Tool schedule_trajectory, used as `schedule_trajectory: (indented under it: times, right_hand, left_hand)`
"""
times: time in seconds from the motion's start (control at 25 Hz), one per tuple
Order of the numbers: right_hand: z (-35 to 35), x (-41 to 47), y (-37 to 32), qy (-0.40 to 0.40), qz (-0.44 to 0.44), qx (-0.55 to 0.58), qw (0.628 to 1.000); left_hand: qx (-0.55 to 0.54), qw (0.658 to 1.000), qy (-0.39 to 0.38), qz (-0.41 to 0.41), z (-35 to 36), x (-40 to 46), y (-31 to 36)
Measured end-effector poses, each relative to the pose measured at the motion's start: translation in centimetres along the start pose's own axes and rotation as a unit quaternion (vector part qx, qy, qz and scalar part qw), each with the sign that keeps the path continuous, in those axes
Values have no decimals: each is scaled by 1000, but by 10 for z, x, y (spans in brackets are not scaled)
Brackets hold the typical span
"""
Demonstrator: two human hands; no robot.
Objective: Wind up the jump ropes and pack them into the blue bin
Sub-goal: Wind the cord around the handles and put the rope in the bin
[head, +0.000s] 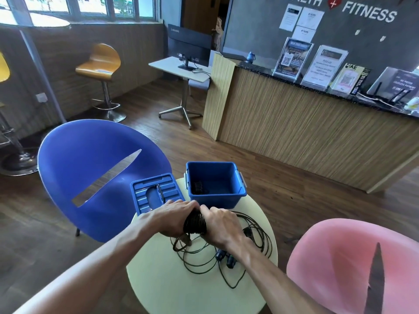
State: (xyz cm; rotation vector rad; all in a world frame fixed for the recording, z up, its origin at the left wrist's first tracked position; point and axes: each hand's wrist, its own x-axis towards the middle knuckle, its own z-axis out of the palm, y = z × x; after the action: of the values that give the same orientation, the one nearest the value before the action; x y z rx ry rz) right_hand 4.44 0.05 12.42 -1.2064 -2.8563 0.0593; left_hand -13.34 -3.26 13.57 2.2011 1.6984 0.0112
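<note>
A tight black coil of jump rope (195,223) sits between my two hands above the round table. My left hand (174,215) grips its left end and my right hand (221,225) grips its right end. Loose black rope (229,264) lies in tangled loops on the table under and right of my hands, with two dark blue handles (225,258) near my right wrist. The open blue bin (215,181) stands at the table's far edge, a dark wound rope (198,186) lying in its left corner.
The bin's blue lid (156,192) lies left of the bin on the pale round table (181,286). A blue chair (90,175) stands at the left, a pink chair (353,264) at the right. A wooden reception counter (306,132) runs behind.
</note>
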Motion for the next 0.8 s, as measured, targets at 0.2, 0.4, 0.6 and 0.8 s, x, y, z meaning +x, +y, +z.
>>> schedule_trajectory:
  times: [0.2, 0.4, 0.6, 0.8]
  right_hand:
    - [-4, 7, 9, -13, 37, 16, 999]
    - [6, 24, 25, -10, 96, 91, 991]
    - [13, 55, 66, -53, 155, 281, 946]
    - [36, 108, 117, -39, 223, 374, 899]
  left_hand:
    - [112, 982, 151, 33, 29, 26, -6]
    - [118, 960, 244, 69, 36, 67, -19]
    - [93, 966, 236, 47, 21, 117, -37]
    - [-5, 975, 218, -49, 17, 190, -67]
